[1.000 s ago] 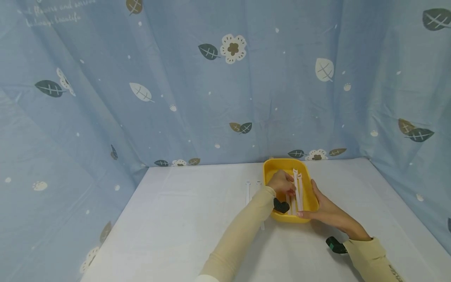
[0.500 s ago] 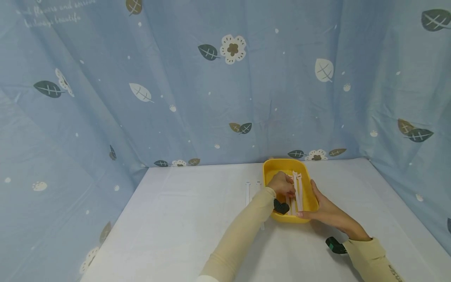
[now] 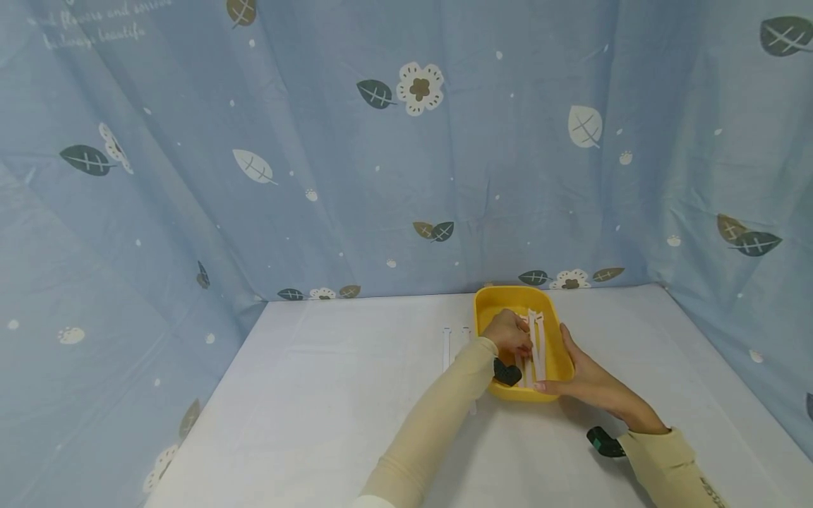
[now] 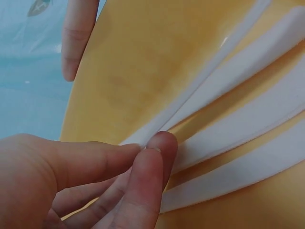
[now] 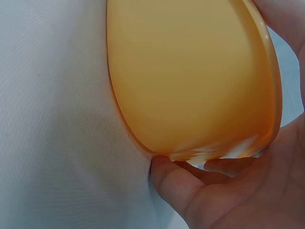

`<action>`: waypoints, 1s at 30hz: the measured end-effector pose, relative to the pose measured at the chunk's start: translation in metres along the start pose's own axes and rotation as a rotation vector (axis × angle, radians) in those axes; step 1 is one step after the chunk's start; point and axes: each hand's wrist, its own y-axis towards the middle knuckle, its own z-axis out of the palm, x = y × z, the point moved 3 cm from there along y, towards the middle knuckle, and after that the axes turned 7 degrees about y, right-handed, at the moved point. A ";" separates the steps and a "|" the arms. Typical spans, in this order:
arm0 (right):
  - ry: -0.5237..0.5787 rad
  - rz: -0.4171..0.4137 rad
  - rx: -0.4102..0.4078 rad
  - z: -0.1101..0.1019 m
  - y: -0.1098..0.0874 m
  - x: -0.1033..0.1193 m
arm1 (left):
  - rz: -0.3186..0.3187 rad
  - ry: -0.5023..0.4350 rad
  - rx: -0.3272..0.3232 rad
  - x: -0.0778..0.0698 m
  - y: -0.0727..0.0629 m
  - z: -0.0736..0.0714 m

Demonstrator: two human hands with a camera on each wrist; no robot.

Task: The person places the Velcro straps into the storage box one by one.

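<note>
In the head view, my left hand (image 3: pixel 507 331) reaches into a yellow plastic bin (image 3: pixel 492 300). Its thumb and fingertips pinch a thin white strap (image 4: pixel 205 74), seen edge-on in the left wrist view. Several more flat white straps (image 3: pixel 540 346) with slotted heads, like cable straps, lie lengthwise in the bin beside that hand. My right hand (image 3: pixel 587 377) grips the bin at its near right corner, the thumb over the rim and the other fingers along the outer wall. From the right wrist, the bin's outer side (image 5: pixel 190 81) shows with fingers curled at its lower end.
Left of the bin, white straps (image 3: pixel 447 347) lie on the white tabletop (image 3: pixel 317 395), partly covered by the left sleeve (image 3: pixel 438 409). Black wrist devices (image 3: pixel 606 442) sit on both wrists. A blue patterned curtain (image 3: pixel 495 176) closes off the back and sides.
The head of one strap in the bin has shifted slightly toward me since a second ago. Both hands and the bin stay almost where they were.
</note>
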 end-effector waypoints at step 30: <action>0.007 -0.020 0.000 0.000 -0.004 0.004 | -0.036 0.089 -0.025 -0.004 -0.004 -0.002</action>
